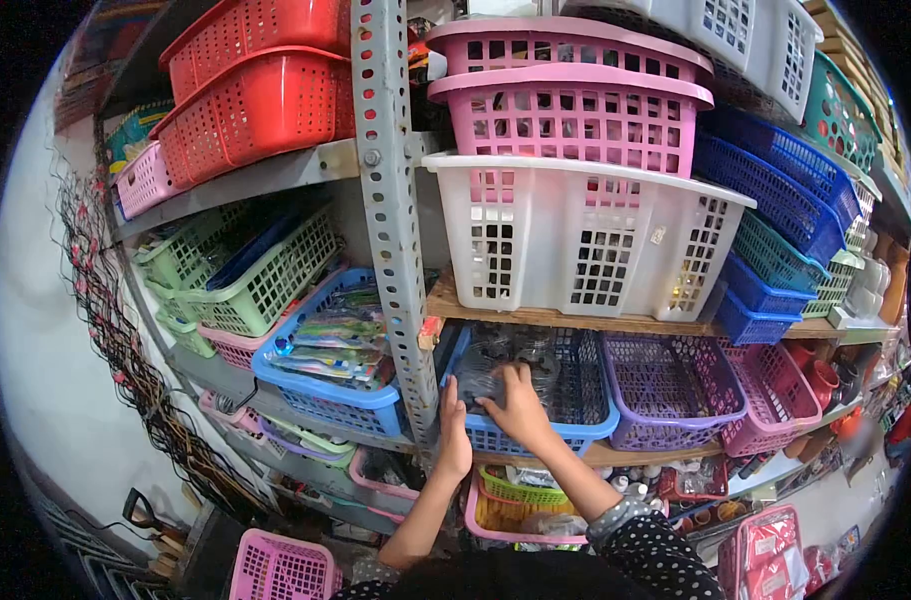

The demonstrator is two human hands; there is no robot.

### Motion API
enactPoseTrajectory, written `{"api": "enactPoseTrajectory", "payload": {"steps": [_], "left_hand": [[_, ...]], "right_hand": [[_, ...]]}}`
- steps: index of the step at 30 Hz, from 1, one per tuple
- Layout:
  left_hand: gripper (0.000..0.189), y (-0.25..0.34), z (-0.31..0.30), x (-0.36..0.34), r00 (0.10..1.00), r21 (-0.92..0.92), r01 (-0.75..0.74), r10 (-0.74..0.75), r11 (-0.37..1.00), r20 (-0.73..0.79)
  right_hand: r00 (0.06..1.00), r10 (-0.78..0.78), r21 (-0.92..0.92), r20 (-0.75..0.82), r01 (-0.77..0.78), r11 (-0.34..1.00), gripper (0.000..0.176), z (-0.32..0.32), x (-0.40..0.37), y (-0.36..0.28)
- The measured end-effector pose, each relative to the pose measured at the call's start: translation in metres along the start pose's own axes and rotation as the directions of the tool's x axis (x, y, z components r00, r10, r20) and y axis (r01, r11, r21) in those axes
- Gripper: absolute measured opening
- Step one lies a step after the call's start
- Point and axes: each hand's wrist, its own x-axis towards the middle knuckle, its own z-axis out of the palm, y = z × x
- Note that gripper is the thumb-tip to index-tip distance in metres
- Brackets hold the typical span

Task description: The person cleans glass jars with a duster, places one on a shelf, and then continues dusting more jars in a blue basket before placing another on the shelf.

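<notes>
A blue basket (587,428) on the middle shelf holds dark grey items in clear plastic packets (495,352). My right hand (520,408) reaches over its front rim, fingers bent and thumb opposite, closed on one of the plastic packets at the left side. What exactly lies inside that packet I cannot make out. My left hand (455,432) stands upright by the basket's front left corner, its fingers stretched out flat and holding nothing. Just left of it rises a perforated metal post (387,200).
Beyond the post, another blue basket (350,405) carries colourful packets. A purple basket (675,430) and a pink basket (775,425) stand to the right. Overhead is a large white crate (545,240) on a wooden shelf (575,324). Below sits a pink basket (285,570).
</notes>
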Motion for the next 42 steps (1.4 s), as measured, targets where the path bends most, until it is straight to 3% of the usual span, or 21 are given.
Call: {"api": "enactPoseTrajectory", "payload": {"steps": [8, 10, 15, 19, 24, 26, 28, 31, 34, 36, 42], "left_hand": [[0.06, 0.001, -0.001, -0.006, 0.997, 0.337, -0.071, 0.059, 0.939, 0.046], [0.055, 0.016, 0.001, -0.013, 0.973, 0.458, -0.229, 0.216, 0.859, 0.081], [0.038, 0.032, 0.01, -0.03, 0.923, 0.586, -0.353, 0.375, 0.729, 0.09], [0.021, 0.019, 0.035, -0.056, 0.918, 0.408, -0.386, 0.386, 0.827, 0.087], [0.01, -0.007, 0.084, -0.103, 0.947, 0.149, -0.229, 0.185, 0.962, 0.261], [0.01, -0.019, 0.11, -0.125, 0.904, 0.077, -0.217, 0.17, 0.973, 0.392], [0.01, -0.012, 0.136, -0.145, 0.824, 0.052, -0.165, 0.109, 0.985, 0.556], [0.011, 0.001, 0.18, -0.182, 0.655, -0.088, -0.17, 0.18, 0.981, 0.734], [0.012, 0.015, 0.22, -0.229, 0.455, -0.189, -0.085, 0.207, 0.978, 0.866], [0.013, 0.026, 0.245, -0.263, 0.303, -0.277, -0.095, 0.293, 0.956, 0.907], [0.014, 0.08, 0.292, -0.383, -0.069, -0.41, 0.095, 0.417, 0.907, 0.906]], "right_hand": [[0.993, -0.065, 0.051, 0.102, 0.06, 0.997, 0.069, -0.014, -0.005, -0.001], [0.99, -0.033, 0.036, 0.14, 0.028, 0.999, 0.07, -0.021, -0.01, -0.006], [0.99, -0.127, -0.017, 0.066, 0.128, 0.992, 0.067, -0.049, -0.03, -0.011], [0.989, -0.147, -0.034, -0.027, 0.146, 0.989, 0.048, -0.084, -0.071, -0.01], [0.988, 0.068, -0.105, -0.137, -0.083, 0.991, 0.04, -0.132, -0.164, 0.007], [0.963, 0.189, -0.132, -0.192, -0.216, 0.967, 0.038, -0.154, -0.21, 0.007], [0.913, 0.298, -0.155, -0.278, -0.349, 0.924, 0.035, -0.181, -0.254, -0.007], [0.802, 0.403, -0.207, -0.442, -0.528, 0.824, 0.029, -0.21, -0.33, -0.023], [0.606, 0.528, -0.124, -0.595, -0.718, 0.685, 0.025, -0.237, -0.394, -0.066], [0.499, 0.536, -0.127, -0.681, -0.801, 0.585, 0.023, -0.247, -0.439, -0.09], [0.165, 0.473, 0.021, -0.866, -0.931, 0.363, 0.018, -0.25, -0.55, -0.165]]}}
